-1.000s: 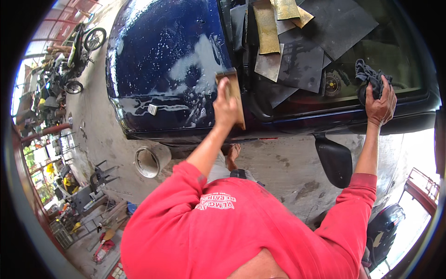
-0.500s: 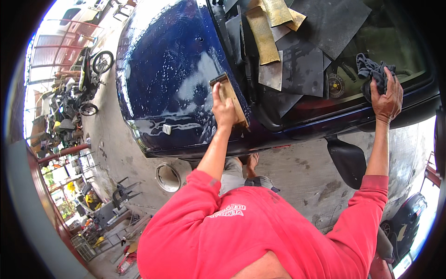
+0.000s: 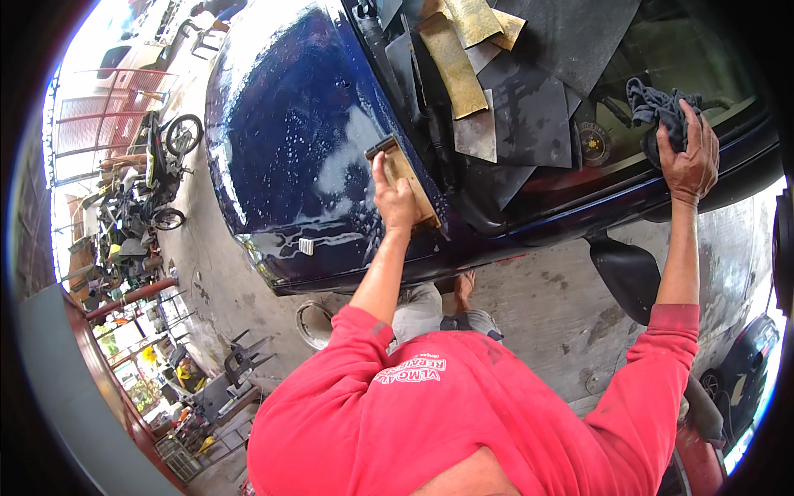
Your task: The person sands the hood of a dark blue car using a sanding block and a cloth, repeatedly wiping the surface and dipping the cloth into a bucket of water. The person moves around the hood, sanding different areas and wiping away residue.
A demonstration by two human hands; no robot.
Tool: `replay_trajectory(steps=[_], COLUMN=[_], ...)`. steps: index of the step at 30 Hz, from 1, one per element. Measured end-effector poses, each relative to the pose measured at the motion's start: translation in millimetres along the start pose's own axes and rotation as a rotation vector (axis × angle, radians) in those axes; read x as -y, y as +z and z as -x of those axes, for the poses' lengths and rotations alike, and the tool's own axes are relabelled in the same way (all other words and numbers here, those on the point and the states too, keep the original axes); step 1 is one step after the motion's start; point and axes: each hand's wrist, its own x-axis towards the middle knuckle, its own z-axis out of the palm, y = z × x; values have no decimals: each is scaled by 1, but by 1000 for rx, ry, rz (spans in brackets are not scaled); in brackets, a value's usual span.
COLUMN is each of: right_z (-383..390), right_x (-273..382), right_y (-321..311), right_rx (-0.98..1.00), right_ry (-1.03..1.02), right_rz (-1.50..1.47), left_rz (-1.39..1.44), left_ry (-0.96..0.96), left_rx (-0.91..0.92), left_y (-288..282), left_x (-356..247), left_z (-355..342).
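Observation:
My left hand [image 3: 395,201] is closed round a long tan sanding block [image 3: 412,178] with a black end, pressed flat on the dark blue car hood [image 3: 281,132] near the windshield's base. Water drops and a milky film [image 3: 351,142] cover the paint beside it. Far to the right, my right hand [image 3: 691,164] rests on the windshield's side with its fingers curved over a bunched dark grey cloth [image 3: 653,103]. A small white ribbed piece [image 3: 306,246] lies on the hood, left of the block.
Worn tan sandpaper pieces [image 3: 451,62] and black sheets [image 3: 529,112] lie on the windshield. A black side mirror [image 3: 626,277] juts out by my right arm. A round pipe-like opening [image 3: 314,324] stands on the concrete floor. Motorbikes [image 3: 169,165] and clutter fill the left side.
The whole view has shifted and turned slightly. Both hands keep their holds, and the sanding block stays at nearly the same place on the hood.

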Motion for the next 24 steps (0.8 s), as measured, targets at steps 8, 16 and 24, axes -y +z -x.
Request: replay_trajectory(steps=[8, 16, 24], right_z=[-2, 2, 1], right_x=[1, 0, 1], right_y=[-3, 0, -1], right_rx=[9, 10, -18], right_ry=[12, 28, -10], right_rz=[36, 1, -38], left_rz=[58, 37, 7], left_ry=[-120, 205, -27], left_rx=[15, -21, -18], left_y=[37, 20, 12], left_x=[-10, 11, 1], left_z=[-117, -61, -39])
